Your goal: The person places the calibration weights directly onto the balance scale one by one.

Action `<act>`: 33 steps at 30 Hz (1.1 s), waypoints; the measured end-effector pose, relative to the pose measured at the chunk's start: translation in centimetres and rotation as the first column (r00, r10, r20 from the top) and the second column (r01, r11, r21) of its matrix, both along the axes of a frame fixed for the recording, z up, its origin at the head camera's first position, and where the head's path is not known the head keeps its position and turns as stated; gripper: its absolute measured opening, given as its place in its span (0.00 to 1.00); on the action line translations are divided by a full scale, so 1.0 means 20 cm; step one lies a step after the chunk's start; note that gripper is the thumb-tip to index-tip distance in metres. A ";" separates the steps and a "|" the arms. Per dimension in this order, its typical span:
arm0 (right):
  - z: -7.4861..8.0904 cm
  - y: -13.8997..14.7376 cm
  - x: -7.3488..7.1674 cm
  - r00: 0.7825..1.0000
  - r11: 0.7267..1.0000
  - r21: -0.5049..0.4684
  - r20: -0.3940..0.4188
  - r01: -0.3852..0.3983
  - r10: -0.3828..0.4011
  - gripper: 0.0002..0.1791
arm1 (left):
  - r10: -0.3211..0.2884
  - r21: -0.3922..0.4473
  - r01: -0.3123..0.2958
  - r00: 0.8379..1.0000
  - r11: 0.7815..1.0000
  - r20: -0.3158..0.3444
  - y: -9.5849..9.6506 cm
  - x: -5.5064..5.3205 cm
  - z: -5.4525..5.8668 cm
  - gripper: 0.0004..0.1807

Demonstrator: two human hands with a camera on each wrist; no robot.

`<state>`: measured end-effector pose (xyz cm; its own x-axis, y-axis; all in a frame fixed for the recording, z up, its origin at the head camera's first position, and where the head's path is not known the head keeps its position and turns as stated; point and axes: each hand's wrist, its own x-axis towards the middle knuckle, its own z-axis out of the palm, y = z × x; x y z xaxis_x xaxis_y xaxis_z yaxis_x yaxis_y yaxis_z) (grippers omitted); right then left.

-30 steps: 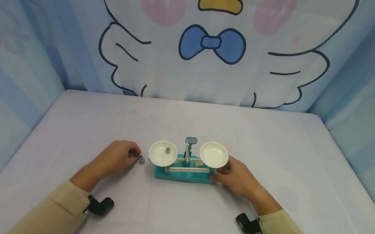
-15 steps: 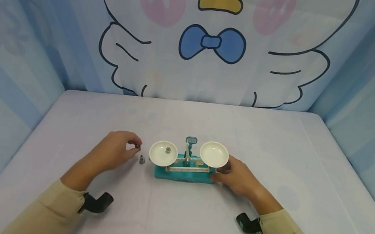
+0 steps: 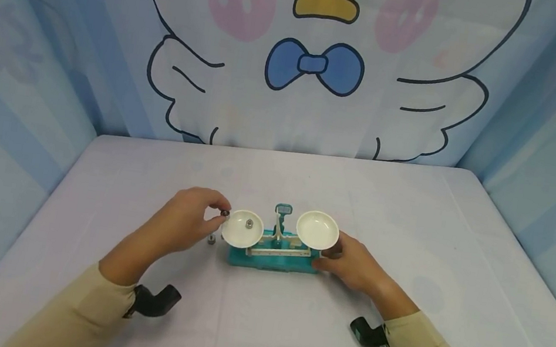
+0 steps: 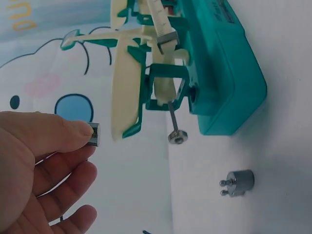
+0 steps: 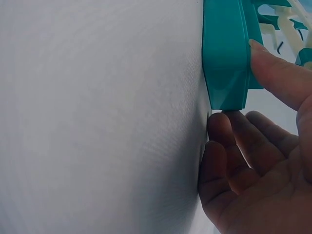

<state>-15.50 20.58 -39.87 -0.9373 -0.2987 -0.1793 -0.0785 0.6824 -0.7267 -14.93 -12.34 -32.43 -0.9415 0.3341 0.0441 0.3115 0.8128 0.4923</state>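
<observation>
A teal balance scale (image 3: pixel 273 260) with two white pans stands on the table. One small metal weight (image 3: pixel 249 223) sits in the left pan (image 3: pixel 234 235); the right pan (image 3: pixel 317 230) holds nothing and is higher. My left hand (image 3: pixel 185 223) pinches another metal weight (image 4: pixel 95 134) between thumb and index finger at the left pan's outer rim. More weights (image 4: pixel 240 183), with small knobs, stand on the table left of the base, partly behind my left hand in the head view. My right hand (image 3: pixel 353 264) grips the right end of the scale's base (image 5: pixel 226 63), thumb on its edge.
White cloth covers the table (image 3: pixel 266 332). A cartoon-printed curtain (image 3: pixel 306 124) hangs behind its far edge, with blue curtains at both sides. The scale's adjusting nut (image 4: pixel 177 137) sticks out at the left end of the beam.
My left hand has lifted a weight from beside the others on the table and carried it up and right to the left pan's rim. The right hand has stayed on the base.
</observation>
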 end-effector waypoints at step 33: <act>0.01 0.00 0.01 1.000 1.000 0.001 -0.002 0.017 -0.017 0.37 | -0.057 -0.015 0.055 0.993 0.998 -0.102 0.05 -0.02 -0.05 0.12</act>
<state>-15.27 20.48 -39.65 -0.9426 -0.2826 -0.1777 -0.0683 0.6843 -0.7260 -15.27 -11.29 -33.41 -0.9121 0.3874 0.1344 0.4048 0.7984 0.4457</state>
